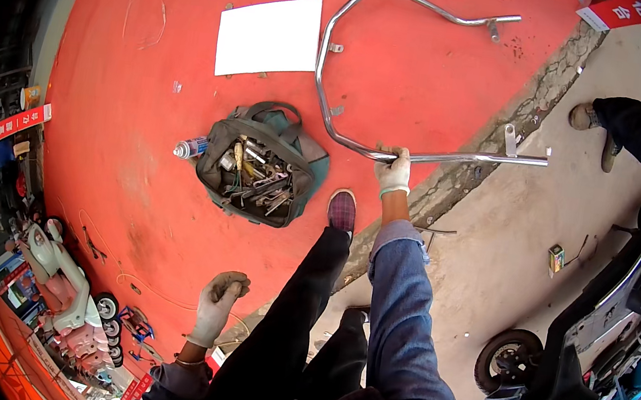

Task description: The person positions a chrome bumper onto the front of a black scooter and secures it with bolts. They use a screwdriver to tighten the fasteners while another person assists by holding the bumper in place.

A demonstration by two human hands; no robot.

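A bent chrome tube (323,79), looped like a bumper bar or rack frame, has small welded mounting tabs along it. My right hand (394,173), in a pale work glove, grips it near the lower bend, with the straight end reaching to the right. My left hand (219,304), in a glove dirty at the fingers, hangs low beside my leg. Its fingers are loosely curled, the thumb stands apart, and nothing shows in it. Between my hands and the far floor sits a dark green tool bag (305,190), gaping and full of wrenches, screwdrivers and other tools (259,176).
A spray can (190,147) lies against the bag. A white sheet (269,38) is on the red floor (140,95). Scooters stand left (56,270) and right (596,317). A person's shoe (583,116) is at right. A cracked strip (451,189) borders the concrete, where a small box (556,258) lies.
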